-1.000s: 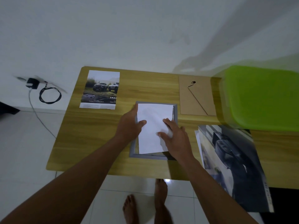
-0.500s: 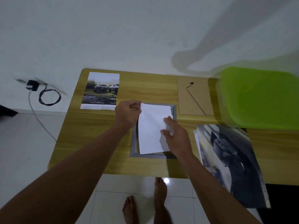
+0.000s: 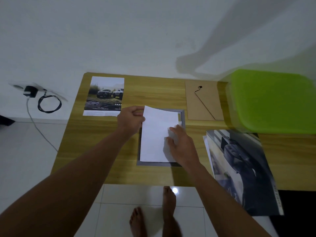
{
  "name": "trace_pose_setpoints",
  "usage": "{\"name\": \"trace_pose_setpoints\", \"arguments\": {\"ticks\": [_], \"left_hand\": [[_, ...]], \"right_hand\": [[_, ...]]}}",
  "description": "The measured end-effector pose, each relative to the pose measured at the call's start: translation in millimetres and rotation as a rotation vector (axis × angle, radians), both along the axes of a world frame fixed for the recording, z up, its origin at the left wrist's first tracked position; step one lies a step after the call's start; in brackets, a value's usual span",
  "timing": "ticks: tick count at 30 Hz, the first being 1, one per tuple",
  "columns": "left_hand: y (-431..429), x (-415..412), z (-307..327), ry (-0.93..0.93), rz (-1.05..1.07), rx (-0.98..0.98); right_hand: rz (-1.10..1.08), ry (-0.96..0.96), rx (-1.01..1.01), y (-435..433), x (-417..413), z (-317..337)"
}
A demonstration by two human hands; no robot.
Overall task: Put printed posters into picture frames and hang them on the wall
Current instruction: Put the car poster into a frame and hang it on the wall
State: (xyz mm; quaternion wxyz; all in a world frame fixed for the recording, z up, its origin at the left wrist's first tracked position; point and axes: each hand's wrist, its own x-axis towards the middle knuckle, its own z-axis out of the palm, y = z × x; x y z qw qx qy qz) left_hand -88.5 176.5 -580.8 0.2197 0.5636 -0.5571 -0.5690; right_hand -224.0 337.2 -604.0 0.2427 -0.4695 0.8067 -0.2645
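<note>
A grey picture frame (image 3: 183,117) lies face down in the middle of the wooden table (image 3: 95,142). A white sheet, a poster seen from its blank back (image 3: 155,139), lies in the frame. My left hand (image 3: 130,120) pinches the sheet's upper left corner and lifts it slightly. My right hand (image 3: 181,146) rests flat on the sheet's right side, fingers spread. The frame's brown backing board (image 3: 203,100) with its stand lies apart at the back right.
A poster of two trucks (image 3: 106,95) lies at the table's back left. Larger dark car posters (image 3: 239,168) overhang the front right edge. A green plastic lid (image 3: 273,101) sits at the far right. A charger and cable (image 3: 42,101) lie on the floor to the left. My bare feet (image 3: 153,212) stand below the table.
My left hand has gone from lying flat on the sheet's left edge to pinching its upper left corner and raising it. My right hand stays pressed on the sheet.
</note>
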Motion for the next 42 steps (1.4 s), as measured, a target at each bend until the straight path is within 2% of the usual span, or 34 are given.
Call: {"name": "trace_pose_setpoints", "arguments": {"ticks": [2,5,11,20,23,25,28,30,33,37,42], "left_hand": [[0,-2,5,0.037,-0.004,0.020],[1,-6,11,0.107,-0.004,0.057],[6,-10,22,0.190,-0.017,0.081],[25,-10,45,0.153,-0.042,-0.010],[33,1,46,0.049,-0.050,-0.053],[38,7,43,-0.025,-0.092,0.015],[49,12,44,0.044,-0.124,0.245],[57,14,49,0.100,-0.126,0.310],[64,13,60,0.126,-0.113,0.240],[79,4,77,0.127,-0.198,0.108],[106,-30,77,0.126,-0.174,0.111]], "right_hand": [[0.058,0.062,0.074,-3,6,1],[0.087,0.032,0.180,-7,19,16],[0.100,0.071,0.238,-8,53,35],[-0.084,0.248,0.027,3,58,61],[-0.233,0.122,-0.097,11,50,77],[-0.342,-0.036,-0.175,15,44,88],[-0.464,-0.311,-0.297,26,36,98],[-0.501,-0.421,-0.350,37,32,101],[-0.506,-0.425,-0.326,56,25,102],[-0.485,-0.466,-0.315,81,7,100],[-0.520,-0.479,-0.329,112,-29,94]]}}
